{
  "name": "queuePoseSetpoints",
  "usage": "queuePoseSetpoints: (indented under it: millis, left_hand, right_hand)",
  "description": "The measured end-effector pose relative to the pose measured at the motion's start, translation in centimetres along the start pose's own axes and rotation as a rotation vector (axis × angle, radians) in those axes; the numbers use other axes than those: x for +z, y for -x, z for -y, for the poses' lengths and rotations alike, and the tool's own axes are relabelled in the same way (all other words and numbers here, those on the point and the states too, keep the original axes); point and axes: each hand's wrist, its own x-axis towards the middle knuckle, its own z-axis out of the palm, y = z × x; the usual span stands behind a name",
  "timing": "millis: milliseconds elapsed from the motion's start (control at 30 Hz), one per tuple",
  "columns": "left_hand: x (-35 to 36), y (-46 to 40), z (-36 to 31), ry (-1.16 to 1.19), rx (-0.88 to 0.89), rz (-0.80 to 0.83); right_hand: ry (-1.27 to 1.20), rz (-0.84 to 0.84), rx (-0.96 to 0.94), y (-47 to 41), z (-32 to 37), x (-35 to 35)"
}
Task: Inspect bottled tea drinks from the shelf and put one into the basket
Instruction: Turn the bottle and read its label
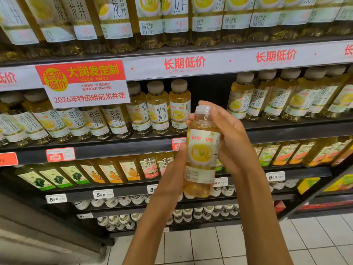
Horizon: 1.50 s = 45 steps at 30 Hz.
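A bottle of yellow tea (201, 150) with a pale cap and a white label stands upright in front of the shelves, held in both hands. My right hand (232, 136) wraps its upper part from the right, fingers curled behind the neck and cap. My left hand (172, 176) grips its lower part from the left, thumb on the label's edge. The label faces me. A gap (210, 92) shows in the middle shelf row right behind the bottle. No basket is in view.
Rows of the same tea bottles (158, 108) fill the middle shelf and the shelf above (172, 22). Below stand juice-tea bottles (114, 171) and small white-capped bottles (208, 211). A red promo sign (84, 83) hangs at left. White tiled floor (191, 245) lies below.
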Motion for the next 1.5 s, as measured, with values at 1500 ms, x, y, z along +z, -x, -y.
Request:
queuePoseSetpoints:
  millis: [1500]
  left_hand:
    - [-0.9, -1.5, 1.6, 0.179, -0.005, 0.073]
  right_hand:
    - [0.174, 0.304, -0.025, 0.8, 1.8, -0.5]
